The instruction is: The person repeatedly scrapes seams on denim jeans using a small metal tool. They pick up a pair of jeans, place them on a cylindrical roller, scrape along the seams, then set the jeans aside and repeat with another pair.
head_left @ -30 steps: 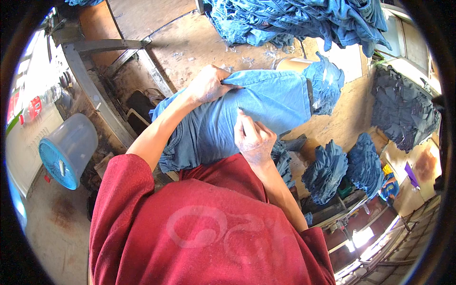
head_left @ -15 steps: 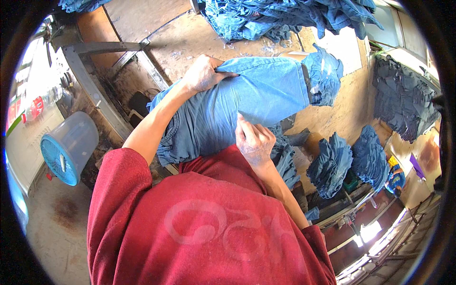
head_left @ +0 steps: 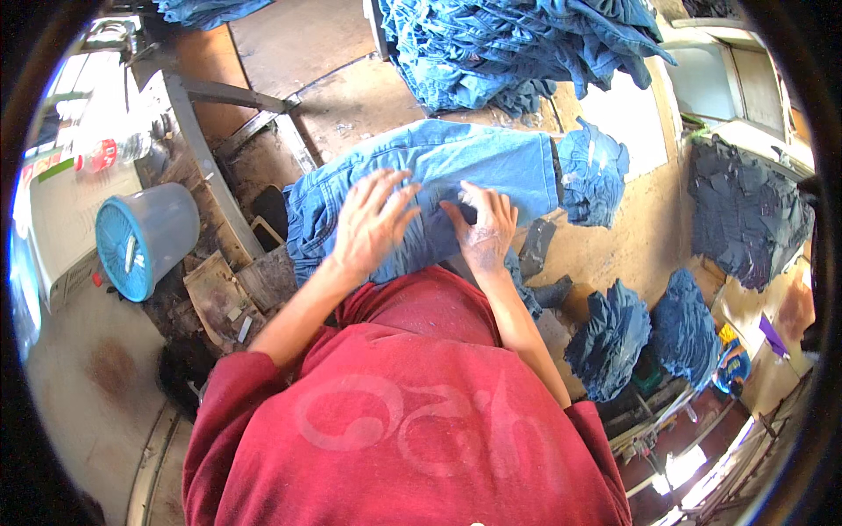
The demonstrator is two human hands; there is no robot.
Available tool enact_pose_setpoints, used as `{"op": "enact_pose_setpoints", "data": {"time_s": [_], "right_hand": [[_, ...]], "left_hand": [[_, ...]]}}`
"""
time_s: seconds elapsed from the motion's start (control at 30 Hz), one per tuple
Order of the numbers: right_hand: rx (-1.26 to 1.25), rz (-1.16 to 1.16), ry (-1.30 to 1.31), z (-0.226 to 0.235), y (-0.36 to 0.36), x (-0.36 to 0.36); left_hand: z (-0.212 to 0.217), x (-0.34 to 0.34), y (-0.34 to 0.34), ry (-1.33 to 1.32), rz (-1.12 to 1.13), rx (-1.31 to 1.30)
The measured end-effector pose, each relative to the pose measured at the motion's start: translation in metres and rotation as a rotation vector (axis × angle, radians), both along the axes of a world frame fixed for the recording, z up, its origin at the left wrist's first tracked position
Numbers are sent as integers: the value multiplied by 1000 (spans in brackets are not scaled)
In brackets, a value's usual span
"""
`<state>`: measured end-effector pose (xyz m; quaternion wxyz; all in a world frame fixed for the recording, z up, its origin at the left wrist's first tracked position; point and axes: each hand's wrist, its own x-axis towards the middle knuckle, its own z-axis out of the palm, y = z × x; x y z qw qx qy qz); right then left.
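Observation:
A pair of blue denim trousers [head_left: 421, 149] lies across in front of me, with a straight hem at its right end and a gathered, seamed part at its left. My left hand [head_left: 373, 215] is over the near part of the denim, fingers spread and slightly blurred, gripping nothing. Close to the near edge of the cloth is my right hand [head_left: 487, 232], its thumb and forefinger apart and the other fingers bent. A dark patch shows between that thumb and forefinger; I cannot tell whether it is shadow or a thing.
A large denim pile [head_left: 517, 53] stands beyond the trousers. Pale blue bunched cloth [head_left: 592, 171] sits past the hem, with dark bundles [head_left: 610, 337] at right and a black stack [head_left: 745, 210] farther right. A clear bucket with a blue lid [head_left: 132, 250] lies left, beside a metal frame [head_left: 210, 158].
My left hand has let go of the trousers' far edge and come nearer, its fingers spreading. The right hand has released its pinch and moved slightly right. The denim now lies flatter.

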<state>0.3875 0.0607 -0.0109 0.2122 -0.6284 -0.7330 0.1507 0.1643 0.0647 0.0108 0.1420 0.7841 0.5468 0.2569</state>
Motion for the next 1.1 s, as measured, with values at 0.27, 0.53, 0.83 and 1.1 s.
{"op": "enact_pose_setpoints", "data": {"time_s": [0.27, 0.53, 0.83, 1.1], "right_hand": [[223, 231, -142, -24, 15, 17], [-173, 59, 171, 15, 20, 40], [-1039, 49, 725, 19, 29, 7], [-1147, -155, 962, 19, 29, 27]], "left_hand": [[-35, 12, -31, -100, 167, -5], [-17, 21, -42, -105, 222, 52], [-9, 27, -55, 20, 283, 121], [5, 31, -54, -30, 341, 81]]}}
